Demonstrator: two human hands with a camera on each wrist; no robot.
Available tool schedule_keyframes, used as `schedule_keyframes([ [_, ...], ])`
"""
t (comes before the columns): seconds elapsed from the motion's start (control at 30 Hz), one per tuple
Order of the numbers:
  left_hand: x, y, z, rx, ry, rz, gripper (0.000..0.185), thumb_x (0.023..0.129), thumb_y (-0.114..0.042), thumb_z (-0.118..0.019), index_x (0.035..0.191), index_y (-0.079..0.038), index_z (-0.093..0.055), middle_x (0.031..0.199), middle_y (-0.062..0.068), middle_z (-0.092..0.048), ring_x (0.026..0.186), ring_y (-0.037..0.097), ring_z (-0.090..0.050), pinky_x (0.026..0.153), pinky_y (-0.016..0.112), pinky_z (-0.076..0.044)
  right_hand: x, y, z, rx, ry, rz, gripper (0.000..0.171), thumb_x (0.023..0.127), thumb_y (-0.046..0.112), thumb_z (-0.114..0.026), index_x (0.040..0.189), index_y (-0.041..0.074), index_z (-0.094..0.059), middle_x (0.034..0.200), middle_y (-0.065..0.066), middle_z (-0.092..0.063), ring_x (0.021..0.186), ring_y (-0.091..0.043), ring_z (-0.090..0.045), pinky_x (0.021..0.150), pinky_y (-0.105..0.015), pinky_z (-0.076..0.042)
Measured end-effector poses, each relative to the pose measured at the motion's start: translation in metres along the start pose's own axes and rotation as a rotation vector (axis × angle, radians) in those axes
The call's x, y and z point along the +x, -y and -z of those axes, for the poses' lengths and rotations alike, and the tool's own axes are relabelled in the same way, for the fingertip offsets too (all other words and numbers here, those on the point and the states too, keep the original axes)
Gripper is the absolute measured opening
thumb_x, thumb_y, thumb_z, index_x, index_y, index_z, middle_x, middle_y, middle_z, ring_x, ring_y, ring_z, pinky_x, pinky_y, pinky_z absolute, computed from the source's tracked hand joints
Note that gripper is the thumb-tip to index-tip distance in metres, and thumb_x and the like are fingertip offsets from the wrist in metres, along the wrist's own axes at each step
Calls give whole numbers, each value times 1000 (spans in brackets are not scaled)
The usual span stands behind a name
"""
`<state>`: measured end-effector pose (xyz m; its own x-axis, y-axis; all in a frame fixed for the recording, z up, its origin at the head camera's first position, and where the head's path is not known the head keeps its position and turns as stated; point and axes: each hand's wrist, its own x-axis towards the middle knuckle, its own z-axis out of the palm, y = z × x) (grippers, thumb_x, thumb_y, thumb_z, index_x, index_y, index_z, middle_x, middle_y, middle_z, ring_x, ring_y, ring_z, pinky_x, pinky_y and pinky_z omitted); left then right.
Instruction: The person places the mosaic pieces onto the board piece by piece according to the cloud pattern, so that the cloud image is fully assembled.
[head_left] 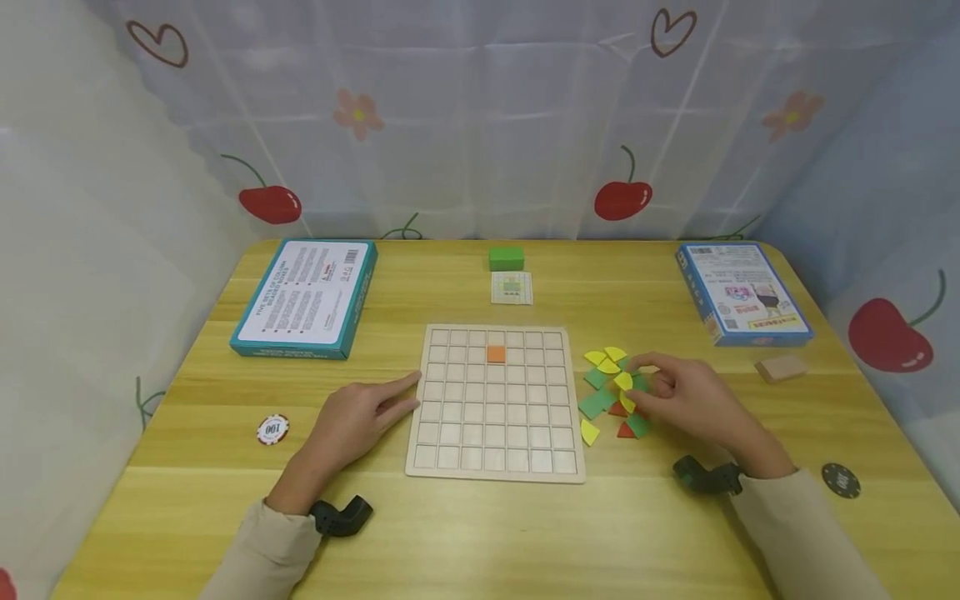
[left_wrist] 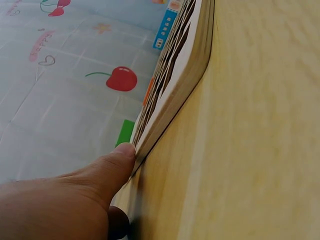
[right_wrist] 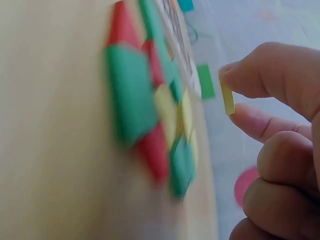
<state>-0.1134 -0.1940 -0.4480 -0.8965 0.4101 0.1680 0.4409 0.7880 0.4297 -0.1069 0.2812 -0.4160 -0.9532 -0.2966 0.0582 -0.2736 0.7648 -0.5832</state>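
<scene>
Yellow piece (right_wrist: 228, 95) pinched in our right hand (head_left: 686, 396), above the pile (head_left: 615, 392) just right of the board (head_left: 495, 404); our left hand (head_left: 356, 417), fingers straight, steadies its left edge.

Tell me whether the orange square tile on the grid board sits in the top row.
No: the orange square tile sits in the second row from the far edge of the grid board, with an empty row beyond it.

I see a yellow piece (right_wrist: 228, 97), thin, pinched edge-on, right of frame centre; flat wooden grid board (head_left: 496, 402) mid-frame, fingertip touching its left edge.
</scene>
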Motion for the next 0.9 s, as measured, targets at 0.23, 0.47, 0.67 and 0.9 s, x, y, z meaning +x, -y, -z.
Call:
schedule_keyframes([
  [0.23, 0, 1, -1, -2, 17, 15, 44, 100, -45, -66, 141, -29, -65, 54, -15, -47, 52, 5, -40, 60, 31, -42, 46, 34, -12, 7, 57, 82, 29, 90, 26, -81, 116, 18, -71, 57, 9, -36, 47, -8, -30, 47, -26, -27],
  [0.47, 1, 2, -2, 13, -10, -12, 43, 99, -44, -67, 139, -28, -66, 78, 0, -73, 57, 3, -46, 63, 31, -45, 81, 60, -32, 27, 147, 120, 29, 89, 25, -80, 115, 16, -72, 57, 7, -39, 47, -9, -31, 48, -27, -29],
  [0.67, 1, 1, 0, 7, -10, -8, 42, 99, -41, -68, 139, -27, -67, 84, 2, -75, 57, 5, -47, 64, 31, -45, 103, 68, -49, 40, 197, 145, 27, 88, 26, -78, 112, 17, -73, 58, 7, -42, 51, -9, -35, 53, -29, -33],
  [0.9, 0, 2, -1, 12, -6, -15, 43, 100, -43, -66, 140, -29, -65, 80, 1, -73, 55, 3, -44, 64, 31, -45, 115, 64, -64, 48, 224, 200, 27, 88, 25, -76, 114, 16, -73, 56, 10, -42, 51, -7, -37, 56, -29, -35],
])
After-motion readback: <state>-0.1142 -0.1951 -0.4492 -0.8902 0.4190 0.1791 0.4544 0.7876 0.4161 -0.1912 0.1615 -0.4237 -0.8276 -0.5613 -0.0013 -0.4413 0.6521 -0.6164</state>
